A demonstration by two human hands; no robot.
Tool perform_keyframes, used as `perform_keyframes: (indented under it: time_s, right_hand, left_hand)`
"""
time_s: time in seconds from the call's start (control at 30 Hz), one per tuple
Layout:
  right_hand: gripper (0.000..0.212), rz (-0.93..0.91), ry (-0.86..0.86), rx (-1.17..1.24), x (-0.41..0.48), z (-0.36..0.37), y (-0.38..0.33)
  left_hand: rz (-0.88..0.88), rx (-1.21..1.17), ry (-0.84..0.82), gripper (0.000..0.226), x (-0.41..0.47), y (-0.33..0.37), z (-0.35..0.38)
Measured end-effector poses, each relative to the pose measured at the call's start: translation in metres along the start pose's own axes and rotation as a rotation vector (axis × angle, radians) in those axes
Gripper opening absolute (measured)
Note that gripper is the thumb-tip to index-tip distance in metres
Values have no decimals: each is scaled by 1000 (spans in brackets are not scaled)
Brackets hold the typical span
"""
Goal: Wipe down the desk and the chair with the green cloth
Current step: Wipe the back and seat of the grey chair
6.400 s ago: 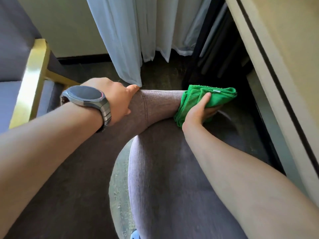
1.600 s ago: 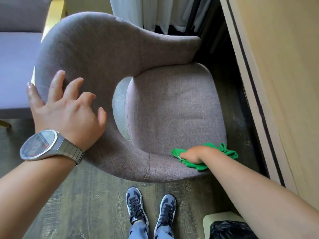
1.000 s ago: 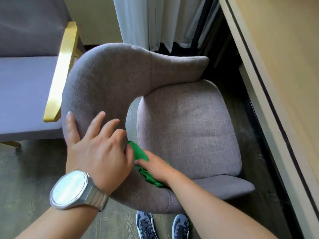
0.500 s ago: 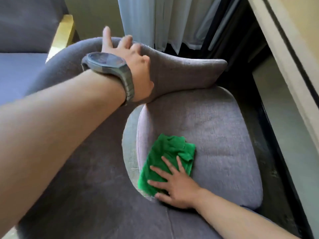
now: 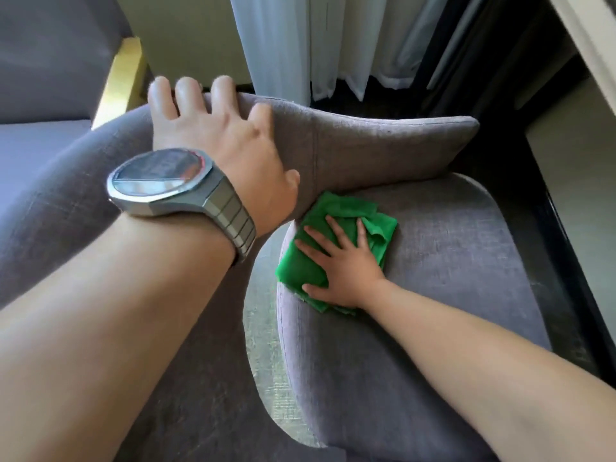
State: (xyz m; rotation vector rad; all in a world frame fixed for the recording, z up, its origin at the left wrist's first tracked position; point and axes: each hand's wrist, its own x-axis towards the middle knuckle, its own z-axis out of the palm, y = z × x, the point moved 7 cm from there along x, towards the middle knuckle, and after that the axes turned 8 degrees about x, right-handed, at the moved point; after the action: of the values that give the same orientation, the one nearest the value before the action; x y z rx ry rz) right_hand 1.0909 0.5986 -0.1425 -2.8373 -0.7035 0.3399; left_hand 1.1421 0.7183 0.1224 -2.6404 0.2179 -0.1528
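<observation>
Since half a second ago, the right hand has slid the green cloth farther up the seat of the chair, toward the far left corner of the cushion where the seat meets the curved backrest. That hand lies flat with fingers spread, pressing down on the cloth rather than clenching it; the cloth is bunched and folded under the palm. The left hand, with a metal watch on its wrist, rests open over the top of the backrest, fingers draped over the far edge. White curtains hang beyond the chair, and a pale surface edges the far right.
</observation>
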Motion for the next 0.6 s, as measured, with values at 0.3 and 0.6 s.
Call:
perform_keyframes:
  time_s: [0.3, 0.6]
  right_hand:
    - [88, 239, 67, -42, 0, -21, 84]
    - [95, 690, 50, 27, -62, -26, 195]
  left_hand:
    - [111, -34, -99, 77, -8, 20, 2]
    - [633, -211, -345, 84, -44, 83, 12]
